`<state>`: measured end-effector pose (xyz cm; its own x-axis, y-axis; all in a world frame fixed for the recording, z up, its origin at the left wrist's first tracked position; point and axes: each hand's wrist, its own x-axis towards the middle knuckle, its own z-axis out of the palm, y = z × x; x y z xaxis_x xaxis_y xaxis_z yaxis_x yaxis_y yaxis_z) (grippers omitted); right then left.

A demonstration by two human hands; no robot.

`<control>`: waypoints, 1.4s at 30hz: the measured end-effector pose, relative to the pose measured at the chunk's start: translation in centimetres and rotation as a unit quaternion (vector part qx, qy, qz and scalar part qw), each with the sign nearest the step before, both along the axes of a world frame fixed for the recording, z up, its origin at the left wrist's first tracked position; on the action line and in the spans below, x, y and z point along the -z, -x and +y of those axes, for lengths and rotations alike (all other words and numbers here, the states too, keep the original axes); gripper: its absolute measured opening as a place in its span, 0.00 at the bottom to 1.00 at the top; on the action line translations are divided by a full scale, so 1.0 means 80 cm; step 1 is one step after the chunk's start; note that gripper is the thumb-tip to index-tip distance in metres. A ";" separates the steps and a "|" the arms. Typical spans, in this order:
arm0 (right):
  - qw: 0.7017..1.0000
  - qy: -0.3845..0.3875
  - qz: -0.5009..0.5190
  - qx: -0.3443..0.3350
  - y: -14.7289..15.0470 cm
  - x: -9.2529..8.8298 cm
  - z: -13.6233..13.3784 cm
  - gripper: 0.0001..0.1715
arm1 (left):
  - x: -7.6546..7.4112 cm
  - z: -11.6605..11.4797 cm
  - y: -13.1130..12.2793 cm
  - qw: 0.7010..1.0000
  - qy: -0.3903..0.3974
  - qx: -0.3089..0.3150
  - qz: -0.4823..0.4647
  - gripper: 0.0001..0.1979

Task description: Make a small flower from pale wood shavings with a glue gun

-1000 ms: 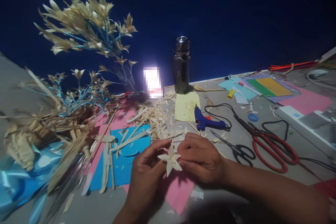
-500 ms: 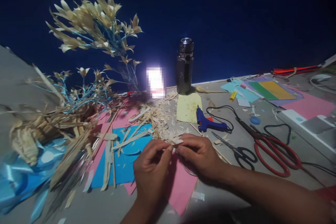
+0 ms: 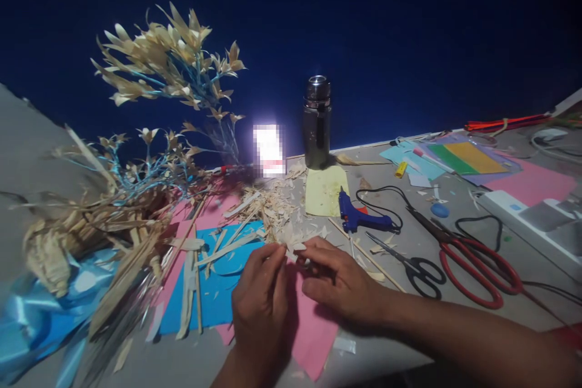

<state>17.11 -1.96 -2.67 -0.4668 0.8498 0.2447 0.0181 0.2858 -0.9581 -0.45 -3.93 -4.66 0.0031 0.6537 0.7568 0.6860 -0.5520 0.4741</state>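
My left hand (image 3: 264,291) is closed, its thumb and fingertips pressed together over the pink sheet (image 3: 313,339); whatever they pinch is too small to name. Just to the right, my right hand (image 3: 334,276) pinches a small pale husk piece (image 3: 300,247) between thumb and fingers. The fingertips of the two hands are a little apart. Pale shavings (image 3: 277,209) lie scattered beyond them, and a blue sheet (image 3: 218,309) with husk strips is left of my left hand.
A blue glue gun (image 3: 364,218), black scissors (image 3: 422,273) and large red-handled scissors (image 3: 473,267) lie on the right. A dark flask (image 3: 317,133) stands behind. Husk flowers (image 3: 168,60) rise at the back left, above blue ribbon (image 3: 59,309).
The fingertips have moved apart, and my right hand's fingers have spread and curled differently around the pale piece. The whole view has shifted slightly.
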 end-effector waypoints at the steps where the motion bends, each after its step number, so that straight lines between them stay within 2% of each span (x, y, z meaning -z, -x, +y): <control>1: 1.000 0.016 0.003 0.008 0.000 0.001 0.000 0.06 | -0.003 -0.001 0.001 1.000 0.014 0.003 -0.013 0.10; 4: 0.998 0.062 0.012 0.029 0.001 0.003 0.002 0.07 | -0.018 -0.003 0.002 0.992 0.098 0.014 -0.083 0.08; 6: 0.997 0.074 0.016 0.025 0.001 0.003 0.002 0.10 | -0.027 -0.002 0.001 0.974 0.172 0.020 -0.148 0.06; 8: 0.997 0.078 0.019 0.014 0.000 0.002 0.003 0.11 | -0.034 0.001 0.002 0.945 0.243 0.023 -0.216 0.05; 12: 0.998 0.059 0.025 0.001 -0.002 0.000 0.003 0.08 | -0.040 0.006 0.005 0.869 0.370 0.031 -0.327 0.07; 17: 1.000 0.022 0.018 0.002 -0.007 0.004 0.005 0.07 | -0.042 0.006 0.007 0.808 0.455 0.040 -0.373 0.12; 21: 1.000 0.006 0.019 -0.012 -0.010 0.006 0.008 0.11 | -0.038 0.004 0.006 0.788 0.474 0.041 -0.392 0.11; 23: 1.000 0.000 0.025 -0.015 -0.010 0.007 0.010 0.11 | -0.035 0.001 0.003 0.802 0.460 0.058 -0.376 0.09; 25: 1.000 0.002 0.029 -0.012 -0.008 0.006 0.010 0.11 | -0.031 -0.003 -0.001 0.847 0.424 0.060 -0.317 0.11; 28: 0.999 0.038 0.025 -0.007 -0.005 0.002 0.007 0.09 | -0.025 -0.007 -0.006 0.934 0.294 0.030 -0.201 0.12; 31: 0.998 0.057 0.025 -0.020 -0.003 -0.003 0.004 0.05 | -0.020 -0.008 -0.007 0.978 0.165 0.016 -0.123 0.09; 33: 0.999 0.025 0.017 -0.019 -0.002 -0.005 0.001 0.03 | -0.016 -0.008 -0.005 0.989 0.121 0.009 -0.088 0.08; 36: 0.996 -0.087 -0.022 0.019 -0.001 -0.003 -0.002 0.03 | -0.013 -0.010 -0.002 0.994 0.095 -0.001 -0.062 0.08; 38: 0.987 -0.147 -0.042 0.045 0.000 0.000 -0.004 0.04 | -0.014 -0.011 -0.002 0.993 0.096 0.007 -0.064 0.08; 42: 0.972 -0.216 -0.047 0.076 0.001 0.005 -0.006 0.07 | -0.019 -0.013 -0.004 0.985 0.132 0.008 -0.106 0.09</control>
